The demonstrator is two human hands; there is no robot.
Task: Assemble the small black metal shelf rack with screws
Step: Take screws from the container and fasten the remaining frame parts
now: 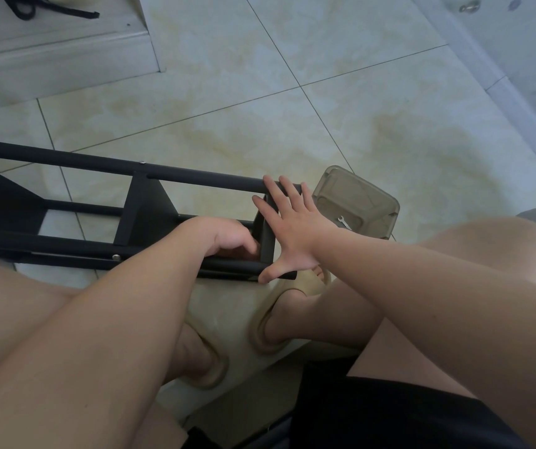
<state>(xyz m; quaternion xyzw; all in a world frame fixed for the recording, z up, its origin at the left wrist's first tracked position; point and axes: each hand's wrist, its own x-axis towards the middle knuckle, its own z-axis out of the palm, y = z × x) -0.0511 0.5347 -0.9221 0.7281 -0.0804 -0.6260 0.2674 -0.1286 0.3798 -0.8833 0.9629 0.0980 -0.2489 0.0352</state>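
Rack point(145, 205): lies on its side on tile floor point(292, 108), just ahead of your knees. Long axis runs left to right; one end passes off left edge, other end sits under your hands. Screw head point(142, 162) shows on upper tube point(195, 177).

Your right hand point(292, 228): spread flat, fingers straight, pressed on end panel, thumb on lower tube.

Your left hand point(224, 236): fingers curled inside frame beside that panel; contents of grip cannot be told.

Smoky plastic box point(376, 197): just right of rack end; holds small wrench point(344, 222).
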